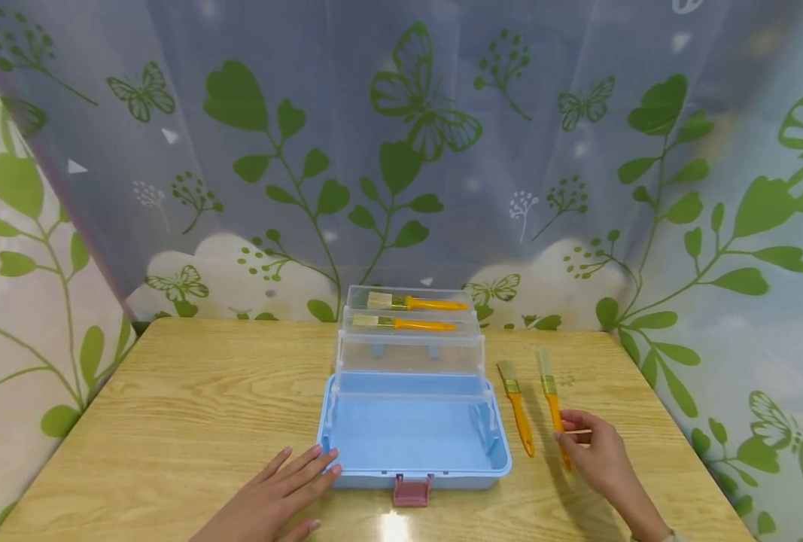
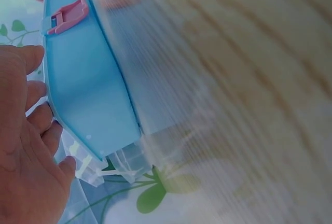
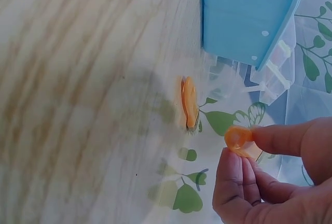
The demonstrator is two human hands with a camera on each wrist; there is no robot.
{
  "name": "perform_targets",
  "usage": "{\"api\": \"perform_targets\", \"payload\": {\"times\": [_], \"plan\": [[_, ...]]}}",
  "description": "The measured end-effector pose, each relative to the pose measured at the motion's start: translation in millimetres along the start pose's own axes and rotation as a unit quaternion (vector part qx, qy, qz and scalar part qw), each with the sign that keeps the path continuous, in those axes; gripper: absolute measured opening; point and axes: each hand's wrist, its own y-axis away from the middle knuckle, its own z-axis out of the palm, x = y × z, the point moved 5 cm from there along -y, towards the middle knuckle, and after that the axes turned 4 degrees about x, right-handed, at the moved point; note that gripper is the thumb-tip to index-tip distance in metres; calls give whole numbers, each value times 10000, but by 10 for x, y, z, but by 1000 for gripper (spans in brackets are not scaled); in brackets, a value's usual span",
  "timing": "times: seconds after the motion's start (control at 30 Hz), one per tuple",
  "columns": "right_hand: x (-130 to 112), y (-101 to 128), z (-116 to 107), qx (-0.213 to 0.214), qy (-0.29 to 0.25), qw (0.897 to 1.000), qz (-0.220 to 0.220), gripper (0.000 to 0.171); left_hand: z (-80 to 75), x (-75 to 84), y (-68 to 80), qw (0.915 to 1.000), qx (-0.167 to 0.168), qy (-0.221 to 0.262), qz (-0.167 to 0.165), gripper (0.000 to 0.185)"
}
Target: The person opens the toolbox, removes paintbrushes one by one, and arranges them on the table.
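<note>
Leaf-and-butterfly curtains back a wooden table (image 1: 191,406) where a blue toolbox (image 1: 415,433) stands open, two brushes in its clear upper trays. Left hand (image 1: 275,493) lies flat, fingers straight and together, tips touching the box's front corner. Right hand (image 1: 594,452) pinches an orange-handled brush (image 1: 552,399) — a second brush (image 1: 518,410) lies just beside it.

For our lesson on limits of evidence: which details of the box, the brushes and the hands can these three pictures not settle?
1. Right hand: head view, whether the held brush is lifted; fingers cover its handle.
2. Blue box: left wrist view, motion blur smears its side.
3. Tray brushes: bristle detail too small.
4. Left hand: wrist cut off by the bottom edge.
</note>
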Motion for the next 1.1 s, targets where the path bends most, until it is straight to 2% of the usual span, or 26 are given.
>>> {"api": "perform_targets", "payload": {"times": [0.3,0.57,0.97,1.1], "plan": [[61,-90,43,-260,44,9995,174,34,-27,4,4,10000,-14,47,-40,72],[108,-210,77,-378,173,9991,92,34,-27,2,-5,10000,14,21,-17,72],[192,-365,191,-746,320,9959,409,35,-36,11,-10,10000,-24,18,-32,72],[187,-386,197,-752,390,9958,345,36,-28,6,0,10000,-12,-17,-26,73]]}}
